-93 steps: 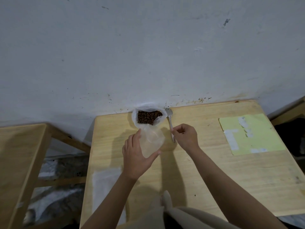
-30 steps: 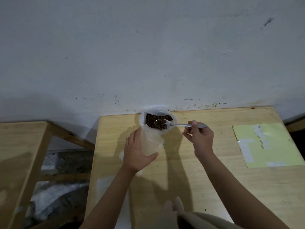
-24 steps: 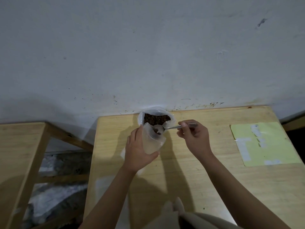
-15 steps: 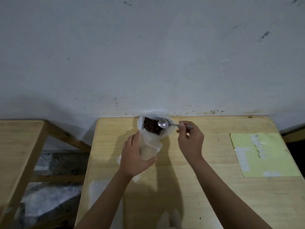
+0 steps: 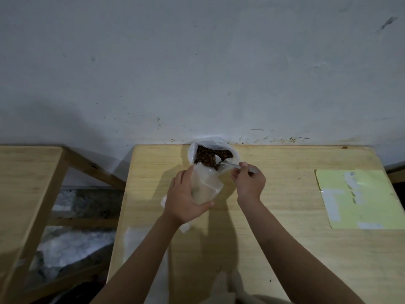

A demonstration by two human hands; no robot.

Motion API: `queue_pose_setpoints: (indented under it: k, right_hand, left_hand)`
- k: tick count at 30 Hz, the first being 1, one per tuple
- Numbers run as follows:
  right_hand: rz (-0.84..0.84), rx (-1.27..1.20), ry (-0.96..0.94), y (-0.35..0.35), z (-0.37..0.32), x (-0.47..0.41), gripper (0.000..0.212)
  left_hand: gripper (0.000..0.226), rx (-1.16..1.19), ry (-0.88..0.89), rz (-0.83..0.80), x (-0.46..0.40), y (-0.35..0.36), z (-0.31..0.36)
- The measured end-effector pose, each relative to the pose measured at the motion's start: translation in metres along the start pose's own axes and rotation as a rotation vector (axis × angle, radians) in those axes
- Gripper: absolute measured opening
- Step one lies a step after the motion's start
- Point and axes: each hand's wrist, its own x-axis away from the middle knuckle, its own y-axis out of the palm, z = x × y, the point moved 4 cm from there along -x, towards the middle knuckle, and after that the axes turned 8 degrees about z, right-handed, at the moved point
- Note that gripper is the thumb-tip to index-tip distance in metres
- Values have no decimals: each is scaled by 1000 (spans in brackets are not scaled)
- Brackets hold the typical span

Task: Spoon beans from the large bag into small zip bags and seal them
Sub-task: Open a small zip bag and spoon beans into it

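Here, from the head camera, a pale wooden table (image 5: 285, 249) stands against a scuffed white wall (image 5: 197, 62). At the table's far edge, touching the wall, sits the large clear bag (image 5: 192, 151), its mouth rolled open and dark brown beans (image 5: 205, 157) showing inside. The left hand (image 5: 183, 199) curls round a small zip bag (image 5: 205, 186) — fingers behind it, thumb across the bottom front — holding it upright with its open mouth just beside the large bag's near rim. Whether any beans lie in the small bag cannot be told through the cloudy plastic. The right hand (image 5: 248, 183) pinches the handle of a metal spoon (image 5: 228, 164), fingers folded over it; the bowl reaches in among the beans, and its load is not clear.

To the right lies a yellow-green sheet (image 5: 359, 198) with white patches. Flat clear plastic bags (image 5: 135, 244) lie at the table's near left edge, partly under the left forearm. Another wooden table (image 5: 24, 183) stands off to the left — well apart.
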Motion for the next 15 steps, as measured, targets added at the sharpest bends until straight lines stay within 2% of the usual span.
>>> queue_pose_setpoints:
  k: [6, 15]
  right_hand:
    - [-15, -113, 76, -8, -9, -4, 17]
    - [-202, -116, -87, -30, -42, 3, 20]
  left_hand:
    - [110, -50, -23, 54, -3, -6, 0]
    - [109, -184, -1, 115, -4, -18, 8]
